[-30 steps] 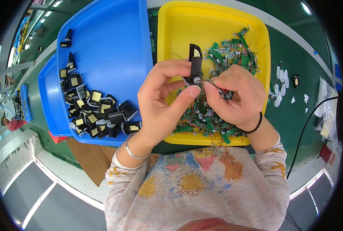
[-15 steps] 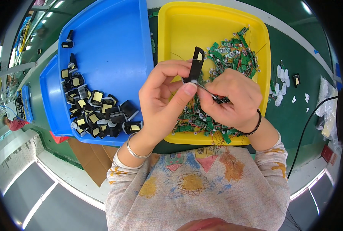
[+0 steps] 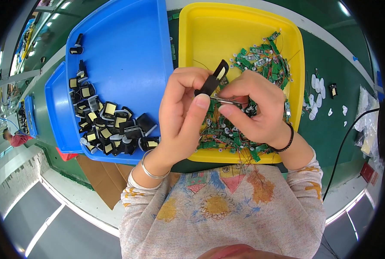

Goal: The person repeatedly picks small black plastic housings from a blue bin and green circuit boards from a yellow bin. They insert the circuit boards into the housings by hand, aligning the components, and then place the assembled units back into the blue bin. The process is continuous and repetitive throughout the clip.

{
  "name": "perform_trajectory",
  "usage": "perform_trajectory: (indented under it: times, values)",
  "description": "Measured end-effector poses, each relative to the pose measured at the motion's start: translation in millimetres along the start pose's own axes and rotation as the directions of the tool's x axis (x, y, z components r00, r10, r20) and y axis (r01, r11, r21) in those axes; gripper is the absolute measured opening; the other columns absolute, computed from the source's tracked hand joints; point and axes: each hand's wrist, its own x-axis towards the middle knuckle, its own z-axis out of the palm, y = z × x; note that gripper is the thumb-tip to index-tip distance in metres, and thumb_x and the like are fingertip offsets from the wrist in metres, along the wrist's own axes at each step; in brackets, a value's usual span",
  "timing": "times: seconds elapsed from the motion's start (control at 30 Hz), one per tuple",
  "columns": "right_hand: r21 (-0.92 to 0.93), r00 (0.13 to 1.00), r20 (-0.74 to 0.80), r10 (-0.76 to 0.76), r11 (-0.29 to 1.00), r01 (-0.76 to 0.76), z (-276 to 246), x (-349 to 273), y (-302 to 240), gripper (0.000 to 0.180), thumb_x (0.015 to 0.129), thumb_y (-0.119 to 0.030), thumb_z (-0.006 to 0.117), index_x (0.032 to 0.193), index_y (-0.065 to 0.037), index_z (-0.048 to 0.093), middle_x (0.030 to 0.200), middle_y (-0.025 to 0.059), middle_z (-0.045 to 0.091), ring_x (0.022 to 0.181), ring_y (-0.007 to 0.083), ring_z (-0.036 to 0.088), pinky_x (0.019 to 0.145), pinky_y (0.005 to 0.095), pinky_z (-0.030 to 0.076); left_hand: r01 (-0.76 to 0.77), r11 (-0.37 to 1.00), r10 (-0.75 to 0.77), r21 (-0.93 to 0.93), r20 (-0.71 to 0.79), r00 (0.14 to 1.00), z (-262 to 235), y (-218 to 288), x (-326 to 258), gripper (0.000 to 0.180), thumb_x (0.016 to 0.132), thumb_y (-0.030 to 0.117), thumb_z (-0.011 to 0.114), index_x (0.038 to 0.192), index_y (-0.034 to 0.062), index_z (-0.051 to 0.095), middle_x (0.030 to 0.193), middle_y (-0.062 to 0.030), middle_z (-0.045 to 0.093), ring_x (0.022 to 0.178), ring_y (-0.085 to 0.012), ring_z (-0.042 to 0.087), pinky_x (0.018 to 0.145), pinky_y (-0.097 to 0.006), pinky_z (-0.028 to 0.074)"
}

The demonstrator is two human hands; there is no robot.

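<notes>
My left hand (image 3: 178, 113) pinches a black plastic casing (image 3: 208, 86) with a pale yellow pad near its raised end. Its thumb lies along the casing's lower edge. From the right, my right hand (image 3: 263, 105) grips a thin metal tool, apparently tweezers (image 3: 228, 101), with its tip at the casing by my left thumb. What the tip touches is too small to make out. Both hands are over the yellow tray (image 3: 209, 32), above a heap of small green circuit boards (image 3: 231, 140) with thin wires.
On the left, a blue tray (image 3: 123, 56) holds several black casings (image 3: 110, 108) with yellow pads. Right of the yellow tray, white oval pieces (image 3: 317, 86) and one black piece (image 3: 333, 90) lie on the green table. A black cable (image 3: 341, 149) and clear plastic bags (image 3: 367, 121) are farther right.
The casing has tilted to the right and dropped slightly in my left hand. My right hand has turned, bringing the metal tool nearly level, and its fingers have loosened somewhat.
</notes>
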Motion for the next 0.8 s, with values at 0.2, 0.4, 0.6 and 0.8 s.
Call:
perform_trajectory:
  times: [0.2, 0.4, 0.6, 0.8]
  values:
    - [0.212, 0.988, 0.047, 0.146, 0.965, -0.153, 1.3, -3.0, 7.3, 0.01, 0.072, -0.004, 0.066, 0.08, -0.002, 0.06, 0.073, 0.0062, 0.056, 0.061, 0.013, 0.055, 0.051, 0.023, 0.044, -0.018, 0.999, 0.019, -0.046, 0.007, 1.0, -4.0, -3.1, 1.9, 0.017, 0.087, 0.009, 0.041, 0.1, -0.0018, 0.042, 0.106, -0.0159, 0.048, 0.105, -0.0281, 0.049, 0.09, -0.037, 0.038]
    - [0.467, 0.955, 0.073, 0.287, 0.836, -0.287, 3.6, -4.5, 7.2, 0.009, 0.074, 0.001, 0.063, 0.083, 0.001, 0.06, 0.081, 0.008, 0.055, 0.069, 0.0128, 0.059, 0.059, 0.0212, 0.049, 0.032, 0.982, -0.029, -0.186, 0.022, 0.999, -2.7, -3.1, 3.4, 0.019, 0.086, 0.008, 0.047, 0.102, -0.0012, 0.043, 0.103, -0.0105, 0.047, 0.096, -0.0148, 0.046, 0.086, -0.028, 0.036]
    - [0.457, 0.946, 0.069, 0.316, 0.833, -0.312, 5.7, -5.4, 5.1, 0.01, 0.073, 0.0, 0.064, 0.083, 0.0, 0.061, 0.076, 0.0066, 0.055, 0.065, 0.0119, 0.058, 0.056, 0.021, 0.048, 0.072, 0.978, -0.07, -0.195, 0.014, 0.997, -2.3, 1.6, 4.4, 0.017, 0.085, 0.005, 0.046, 0.101, -0.001, 0.043, 0.101, -0.01, 0.047, 0.095, -0.0151, 0.045, 0.088, -0.029, 0.034]
    - [0.255, 0.977, 0.091, 0.191, 0.944, -0.208, 2.6, -2.8, 3.4, 0.013, 0.071, -0.002, 0.066, 0.082, -0.003, 0.061, 0.069, 0.0051, 0.055, 0.06, 0.0115, 0.057, 0.053, 0.0205, 0.045, -0.005, 0.991, 0.002, -0.131, -0.029, 1.0, -3.9, -0.3, 2.9, 0.014, 0.084, 0.001, 0.045, 0.097, -0.0009, 0.044, 0.098, -0.0094, 0.046, 0.094, -0.0154, 0.045, 0.089, -0.029, 0.033]
